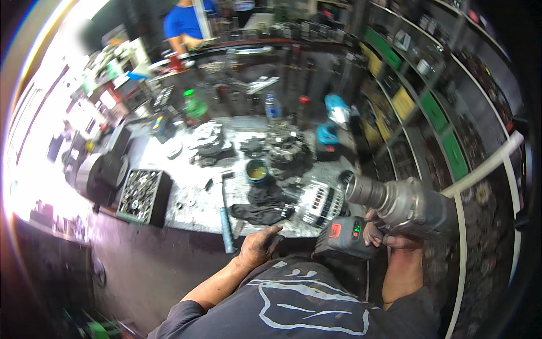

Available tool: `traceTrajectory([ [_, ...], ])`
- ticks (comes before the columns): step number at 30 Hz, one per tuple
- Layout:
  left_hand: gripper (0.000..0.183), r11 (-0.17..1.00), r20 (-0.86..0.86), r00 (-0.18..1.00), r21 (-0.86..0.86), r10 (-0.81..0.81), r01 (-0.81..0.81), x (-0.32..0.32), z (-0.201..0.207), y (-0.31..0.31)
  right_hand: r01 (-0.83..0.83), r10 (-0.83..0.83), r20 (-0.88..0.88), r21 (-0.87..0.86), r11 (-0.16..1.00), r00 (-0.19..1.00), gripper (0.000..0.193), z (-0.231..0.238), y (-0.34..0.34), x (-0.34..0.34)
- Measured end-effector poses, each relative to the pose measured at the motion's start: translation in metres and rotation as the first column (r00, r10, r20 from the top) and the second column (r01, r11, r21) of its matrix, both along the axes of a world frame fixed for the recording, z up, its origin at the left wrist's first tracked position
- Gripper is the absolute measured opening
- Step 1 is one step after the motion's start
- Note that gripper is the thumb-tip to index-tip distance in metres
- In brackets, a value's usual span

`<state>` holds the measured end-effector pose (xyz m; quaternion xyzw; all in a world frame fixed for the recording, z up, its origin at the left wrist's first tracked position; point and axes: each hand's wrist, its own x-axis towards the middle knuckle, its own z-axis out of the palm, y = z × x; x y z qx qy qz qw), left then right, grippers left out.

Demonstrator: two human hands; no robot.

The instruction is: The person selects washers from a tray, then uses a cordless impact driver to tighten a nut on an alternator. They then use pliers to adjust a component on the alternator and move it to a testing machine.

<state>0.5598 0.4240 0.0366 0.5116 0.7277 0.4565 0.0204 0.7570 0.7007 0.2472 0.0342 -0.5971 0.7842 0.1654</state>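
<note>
My right hand (384,237) grips a grey cordless impact wrench (403,200) by its handle, raised beyond the bench's right front edge. The wrench's thick nose points left, and its dark battery (344,234) with a red patch and green lights hangs toward my body. My left hand (258,246) is at the bench's front edge, close to my shirt, fingers loosely parted with nothing visible in them. Just left of it a hammer (227,229) lies with its blue handle over the edge. An alternator (317,203) with copper-and-white slots and a black rag (259,210) lie beyond my hands.
A tray of bolts (142,195) and a bench grinder (99,178) stand left. Mid-bench are a can of yellowish stuff (257,171) and dark metal parts (285,144). Bottles and a teal power tool (327,135) stand farther back. Shelves (429,107) line the right; a blue-shirted person (189,25) is behind.
</note>
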Motion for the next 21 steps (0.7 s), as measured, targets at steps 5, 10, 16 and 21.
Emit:
traceTrajectory([
  [5, 0.028, 0.947, 0.212, 0.923, -0.089, 0.321, -0.309, 0.000, -0.029, -0.097, -0.159, 0.146, 0.138, 0.092, 0.983, 0.980, 0.046, 0.013, -0.067, -0.136],
  [10, 0.033, 0.771, 0.168, 0.762, -0.283, 0.626, -0.571, 0.025, -0.054, -0.187, -0.105, 0.172, -0.192, 0.315, 0.943, 0.966, 0.025, -0.061, -0.161, -0.315],
  [16, 0.030, 0.538, 0.170, 0.519, -0.420, 0.837, -0.731, 0.070, -0.081, -0.249, -0.100, 0.126, -0.028, 0.455, 0.885, 0.992, 0.037, -0.164, -0.263, -0.481],
  [21, 0.032, 0.440, 0.223, 0.380, -0.468, 0.898, -0.766, 0.102, -0.090, -0.272, 0.017, 0.009, -0.058, 0.432, 0.902, 0.998, 0.051, -0.201, -0.290, -0.535],
])
